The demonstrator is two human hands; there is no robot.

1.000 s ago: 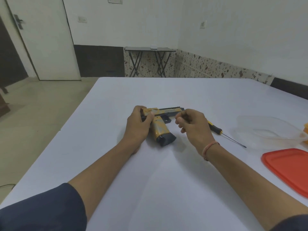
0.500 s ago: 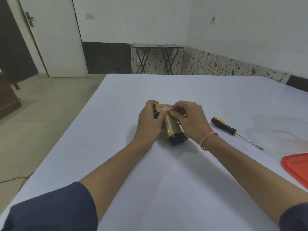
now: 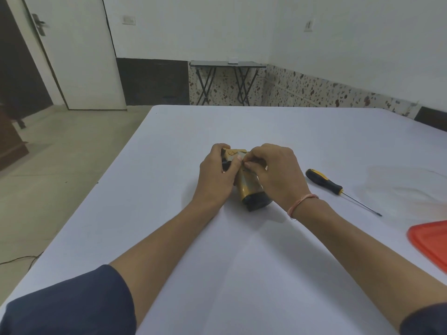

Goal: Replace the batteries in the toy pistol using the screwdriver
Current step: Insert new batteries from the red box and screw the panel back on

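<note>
The gold and black toy pistol [image 3: 249,188] lies on the white table [image 3: 242,274] with its grip pointing toward me. My left hand [image 3: 216,176] grips its rear end, thumb across the top. My right hand [image 3: 278,175] covers the barrel side, and its fingertips pinch at the pistol's upper body beside my left thumb. Most of the barrel is hidden under my right hand. The screwdriver [image 3: 325,182], with a black and yellow handle, lies on the table to the right of my right hand, untouched.
A red lid [image 3: 430,240] lies at the table's right edge. A faint clear plastic container [image 3: 411,180] sits beyond the screwdriver. The table's left edge drops to the floor, and a small folding table [image 3: 227,66] stands by the far wall.
My right hand has moved left over the pistol, and its fingertips now meet my left thumb on the upper body. The view has shifted, so the screwdriver now shows fully.
</note>
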